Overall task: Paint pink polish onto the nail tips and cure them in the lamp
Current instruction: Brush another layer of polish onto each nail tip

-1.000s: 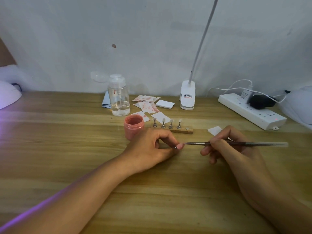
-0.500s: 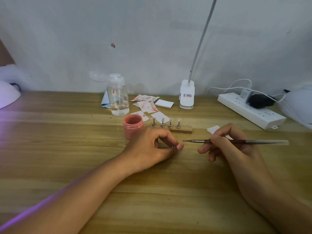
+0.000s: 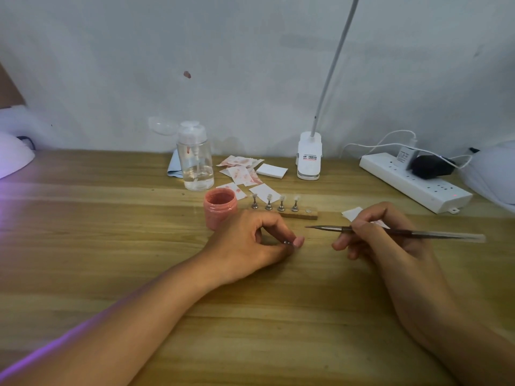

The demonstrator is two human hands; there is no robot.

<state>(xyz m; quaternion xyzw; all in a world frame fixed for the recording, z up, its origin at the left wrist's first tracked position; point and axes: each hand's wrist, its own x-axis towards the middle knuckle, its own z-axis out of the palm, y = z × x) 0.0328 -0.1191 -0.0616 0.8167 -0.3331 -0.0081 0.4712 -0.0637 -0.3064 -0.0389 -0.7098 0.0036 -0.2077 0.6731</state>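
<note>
My left hand [image 3: 250,240] rests on the wooden table and pinches a small metal stand carrying a pink-painted nail tip [image 3: 298,241]. My right hand [image 3: 373,235] holds a thin nail brush [image 3: 390,232] like a pen, its bristle end pointing left a short way above and right of the tip, not touching it. An open jar of pink polish [image 3: 220,207] stands just behind my left hand. A wooden holder [image 3: 299,214] behind the hands carries several metal stands with clear nail tips. The curing lamp [image 3: 14,160] glows purple at the far left edge.
A clear pump bottle [image 3: 195,162], stained paper wipes [image 3: 242,171], a white pad [image 3: 271,171] and a clip lamp base [image 3: 308,157] sit at the back. A white power strip [image 3: 412,182] with plugs lies back right. A white wipe [image 3: 352,213] lies by my right hand.
The brush has pulled back to the right and slightly up, off the pink nail tip. My left hand stays where it was.
</note>
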